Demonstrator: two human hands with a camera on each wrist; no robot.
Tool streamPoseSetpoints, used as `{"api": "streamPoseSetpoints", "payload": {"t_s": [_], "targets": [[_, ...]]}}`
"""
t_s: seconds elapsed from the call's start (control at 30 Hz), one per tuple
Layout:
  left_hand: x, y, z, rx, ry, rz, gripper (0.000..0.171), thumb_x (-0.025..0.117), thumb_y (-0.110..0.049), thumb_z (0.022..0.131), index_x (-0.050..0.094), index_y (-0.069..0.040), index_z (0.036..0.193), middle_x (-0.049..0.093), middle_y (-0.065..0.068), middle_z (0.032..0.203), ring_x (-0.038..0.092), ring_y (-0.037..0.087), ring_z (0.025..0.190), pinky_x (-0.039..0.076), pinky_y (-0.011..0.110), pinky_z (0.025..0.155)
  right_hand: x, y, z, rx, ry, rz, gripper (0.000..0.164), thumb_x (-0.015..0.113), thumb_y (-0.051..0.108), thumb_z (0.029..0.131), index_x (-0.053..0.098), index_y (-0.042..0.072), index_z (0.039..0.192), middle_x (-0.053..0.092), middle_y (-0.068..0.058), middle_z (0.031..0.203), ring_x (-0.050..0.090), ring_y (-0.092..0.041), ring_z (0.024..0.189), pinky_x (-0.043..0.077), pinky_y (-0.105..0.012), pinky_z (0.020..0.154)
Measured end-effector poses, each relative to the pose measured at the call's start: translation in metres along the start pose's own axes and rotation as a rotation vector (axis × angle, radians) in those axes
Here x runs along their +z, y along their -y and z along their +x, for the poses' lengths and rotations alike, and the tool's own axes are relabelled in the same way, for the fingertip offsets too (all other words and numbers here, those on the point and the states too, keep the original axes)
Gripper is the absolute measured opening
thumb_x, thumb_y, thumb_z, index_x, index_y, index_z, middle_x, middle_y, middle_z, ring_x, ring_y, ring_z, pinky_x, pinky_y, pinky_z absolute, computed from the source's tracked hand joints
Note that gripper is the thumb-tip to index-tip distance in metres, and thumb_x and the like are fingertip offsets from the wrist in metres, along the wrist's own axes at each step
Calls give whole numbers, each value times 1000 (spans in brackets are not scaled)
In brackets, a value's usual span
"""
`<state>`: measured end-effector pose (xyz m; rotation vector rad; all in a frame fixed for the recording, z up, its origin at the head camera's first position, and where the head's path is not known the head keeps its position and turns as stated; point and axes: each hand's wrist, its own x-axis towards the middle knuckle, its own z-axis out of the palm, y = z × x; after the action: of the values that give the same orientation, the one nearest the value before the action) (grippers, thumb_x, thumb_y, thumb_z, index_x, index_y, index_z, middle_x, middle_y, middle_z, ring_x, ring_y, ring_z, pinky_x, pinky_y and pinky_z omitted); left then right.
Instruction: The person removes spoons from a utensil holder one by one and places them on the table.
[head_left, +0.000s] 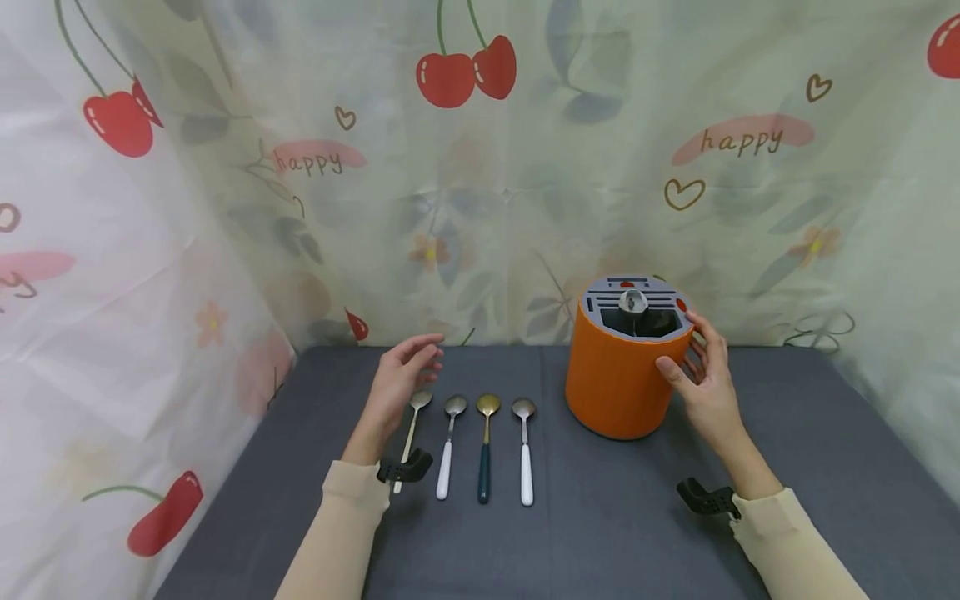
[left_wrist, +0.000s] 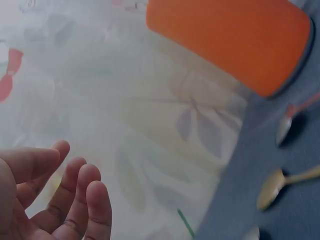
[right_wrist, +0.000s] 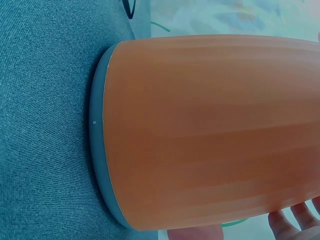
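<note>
On the right of the table stands an orange utensil holder (head_left: 622,383) with a grey slotted top (head_left: 637,329). A shiny metal spoon head (head_left: 633,301) shows above its large opening. My right hand (head_left: 708,383) rests at the holder's right side, thumb toward the front and fingers spread near the rim; in the right wrist view, fingertips (right_wrist: 280,222) lie along its side. My left hand (head_left: 401,383) hovers empty with loosely bent fingers, above the leftmost spoon (head_left: 411,433). Beside that lie a white-handled spoon (head_left: 446,458), a dark-handled gold spoon (head_left: 484,458) and another white-handled spoon (head_left: 527,458).
A dark grey cloth (head_left: 600,517) covers the table. Behind it hangs a patterned curtain (head_left: 510,233) with cherries and "happy" lettering, close to the table's back edge. Another curtain side (head_left: 150,333) runs along the left.
</note>
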<state>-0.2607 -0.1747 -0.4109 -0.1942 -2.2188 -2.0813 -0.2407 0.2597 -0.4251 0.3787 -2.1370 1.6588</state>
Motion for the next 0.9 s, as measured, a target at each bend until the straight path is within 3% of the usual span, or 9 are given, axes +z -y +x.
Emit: {"api": "streamPoseSetpoints", "payload": {"t_s": [0.2,0.43,0.67,0.9], "targets": [[21,-19,2,76,37,3,32,62,-22,108,69,-9,135,67,12,116,66,31,104,58,46,93,0,1,0,6,-4,-2,75,63,9,105,23,26,166,18,-6,164,25,-35,153,21,-52,126],[42,-30,8,137,83,-61,30,60,-18,108,68,-5,135,66,11,116,67,23,99,58,36,91,1,-1,0,8,-2,1,76,63,10,105,22,27,166,17,-7,164,24,-35,153,19,-52,127],[58,-38,14,176,126,-155,30,60,-16,108,67,-1,133,65,11,121,65,30,107,57,41,98,0,-1,0,-1,-2,-4,76,63,9,105,22,27,166,17,-6,165,26,-33,153,23,-48,126],[70,-47,16,217,153,-165,34,60,-14,108,64,4,136,65,13,126,66,29,108,57,41,99,0,-2,0,-5,-4,-8,76,63,9,105,22,28,166,17,-7,165,27,-32,153,23,-47,126]]}}
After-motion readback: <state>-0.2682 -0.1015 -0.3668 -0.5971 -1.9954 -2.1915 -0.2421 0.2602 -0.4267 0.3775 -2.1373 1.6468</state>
